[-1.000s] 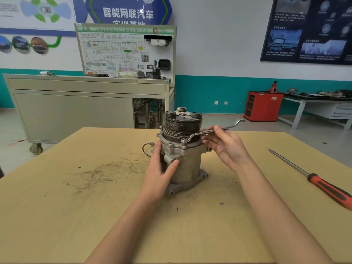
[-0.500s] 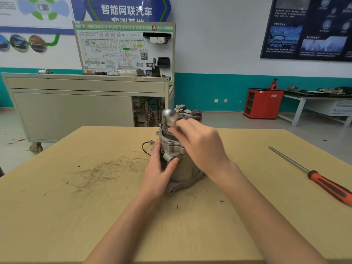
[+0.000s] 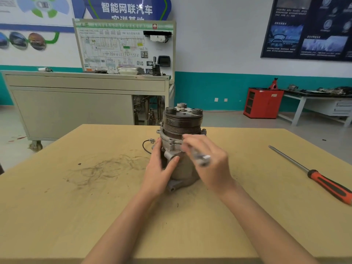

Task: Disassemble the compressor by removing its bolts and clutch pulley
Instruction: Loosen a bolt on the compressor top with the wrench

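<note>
Starting at the left of the table, we see a thin wire looping out from the compressor's side. It is limp and no place to pull.

The left hand grasps the compressor, with the thumb across the near face and the fingers round the left side below the flange. The compressor stands upright with the pulley on top. It sits about midway between the table's left and right edges and nearer the far edge.

We judge it a heavy, rigid cast-metal piece, unlikely to bend or break. It is tall on a small foot, though, so it may twist or tip under wrench force. The body under the flange, where the left hand sits, looks the soundest hold. The grooved pulley is round and dark, perhaps greasy, and a poor grip for bare fingers.

The right hand clutches a bright wrench in front of the compressor's right side. Both are badly blurred, so we cannot tell which end of the wrench leads, whether it touches a bolt, or how the fingers lie. The hand hides the near right part of the flange, and the compressor's far side is out of sight. One bolt shows at the flange's right.

Near the right edge lies a screwdriver, its handle end cut off by the frame.
</note>
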The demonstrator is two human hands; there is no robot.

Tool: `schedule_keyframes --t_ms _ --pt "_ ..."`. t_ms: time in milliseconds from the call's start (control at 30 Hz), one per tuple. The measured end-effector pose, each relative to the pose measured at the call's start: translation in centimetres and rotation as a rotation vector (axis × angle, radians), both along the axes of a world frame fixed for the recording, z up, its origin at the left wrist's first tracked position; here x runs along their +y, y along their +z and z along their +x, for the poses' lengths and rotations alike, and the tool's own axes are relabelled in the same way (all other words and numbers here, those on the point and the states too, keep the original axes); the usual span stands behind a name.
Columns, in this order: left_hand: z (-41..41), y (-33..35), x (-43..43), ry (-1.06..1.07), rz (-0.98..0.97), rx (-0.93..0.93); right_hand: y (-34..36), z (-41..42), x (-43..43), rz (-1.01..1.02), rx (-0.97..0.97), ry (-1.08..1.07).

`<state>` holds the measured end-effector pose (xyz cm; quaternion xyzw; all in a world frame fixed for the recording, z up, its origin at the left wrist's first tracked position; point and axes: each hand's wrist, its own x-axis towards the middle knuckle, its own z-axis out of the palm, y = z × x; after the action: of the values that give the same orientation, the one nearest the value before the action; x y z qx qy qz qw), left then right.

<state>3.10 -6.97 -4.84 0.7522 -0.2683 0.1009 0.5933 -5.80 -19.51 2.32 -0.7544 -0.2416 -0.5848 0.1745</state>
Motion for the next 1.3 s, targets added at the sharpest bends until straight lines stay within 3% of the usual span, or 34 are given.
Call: schedule_keyframes --t_ms 200,267,333,433,567,633,733,1067,1300 --pt "-0.1 0.2 -0.1 0.025 0.015 -0.016 1.4 0.3 -4.1 0.921 0.592 0.696" --pt "-0.2 0.2 0.0 0.029 0.019 -0.007 2.5 0.8 -4.7 1.100 0.701 0.791" --pt "-0.1 0.2 0.0 0.032 0.028 0.000 3.0 1.1 -4.7 1.141 0.645 0.740" --pt "-0.3 0.3 0.0 0.029 0.034 -0.007 3.6 0.5 -4.1 0.939 0.380 0.453" --pt "-0.1 0.1 -0.2 0.032 0.018 -0.010 4.7 -0.6 -2.2 0.305 0.047 0.095" --pt "0.0 0.1 -0.2 0.037 0.024 -0.020 4.6 -0.6 -1.0 -0.004 -0.053 -0.087" --pt "-0.1 0.2 -0.2 0.039 0.019 -0.031 4.1 -0.5 0.4 -0.266 -0.092 -0.249" --pt "-0.3 0.4 -0.3 0.018 0.032 -0.059 2.4 0.4 4.0 -0.478 -0.089 -0.437" --pt "-0.4 0.6 -0.3 -0.003 -0.017 -0.062 2.9 0.9 5.0 -0.353 -0.028 -0.450"
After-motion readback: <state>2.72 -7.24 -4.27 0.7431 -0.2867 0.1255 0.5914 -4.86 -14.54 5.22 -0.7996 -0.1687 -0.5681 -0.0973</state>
